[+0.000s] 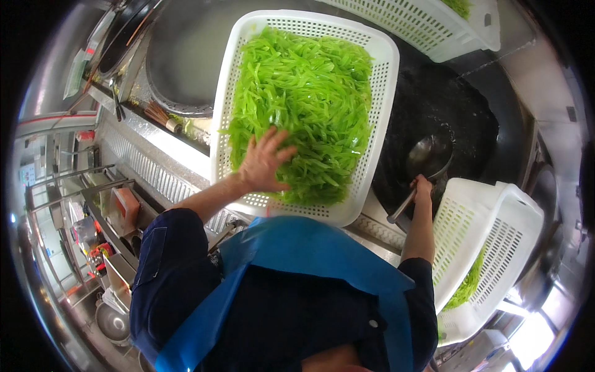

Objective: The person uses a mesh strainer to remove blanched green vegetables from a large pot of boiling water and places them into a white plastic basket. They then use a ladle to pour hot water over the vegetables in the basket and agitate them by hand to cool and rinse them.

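Observation:
A white perforated plastic basket [385, 97] full of cut light-green vegetable strips [307, 93] stands in front of me. My left hand [265, 162] is spread over the strips near the basket's lower left; whether it touches them I cannot tell. On the right, my right hand [422, 184] grips a metal ladle [430, 153] by its handle. The ladle's bowl is in a large black wok [474, 116], which appears to hold water.
Another white basket [499, 223] with green strips stands close to my right forearm. A third basket [413, 23] is at the top. Left of the middle basket is a big wok [186, 51] of cloudy liquid. A bamboo brush [162, 116] lies on the stove ledge.

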